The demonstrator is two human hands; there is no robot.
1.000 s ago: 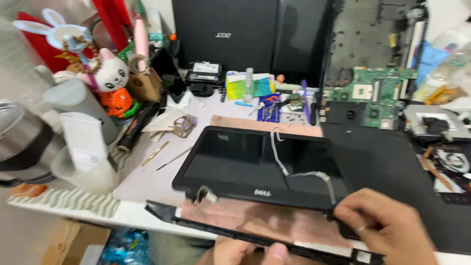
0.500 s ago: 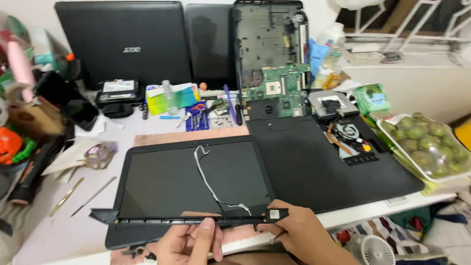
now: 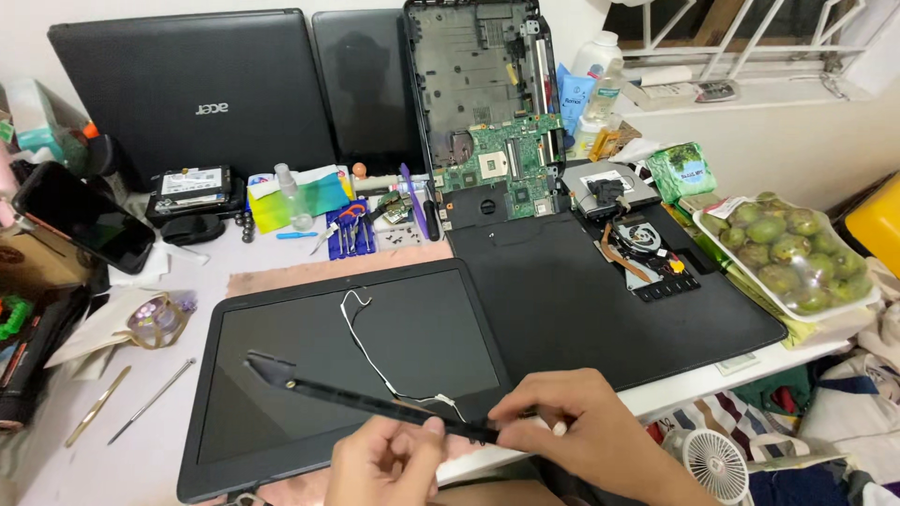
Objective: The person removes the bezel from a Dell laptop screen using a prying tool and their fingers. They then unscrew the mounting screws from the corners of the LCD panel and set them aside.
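I look down on a cluttered white table [image 3: 187,272], where a laptop screen panel [image 3: 347,365] lies flat at near left, a thin white cable [image 3: 370,351] snaking across its dark glass. To its right a black mat [image 3: 581,300] carries a cooling fan [image 3: 637,239], with a green motherboard [image 3: 506,164] beyond it at the far edge. What has changed: the long black bezel strip [image 3: 366,401], half a second ago lying along the panel's near edge, is now lifted clear and angled across the glass, so I judge that piece has come off the frame. My left hand [image 3: 384,464] pinches the strip from below, closed on it; my right hand [image 3: 586,431] is closed on its right end. 2 metal pry tools [image 3: 127,405] lie at left, untouched.
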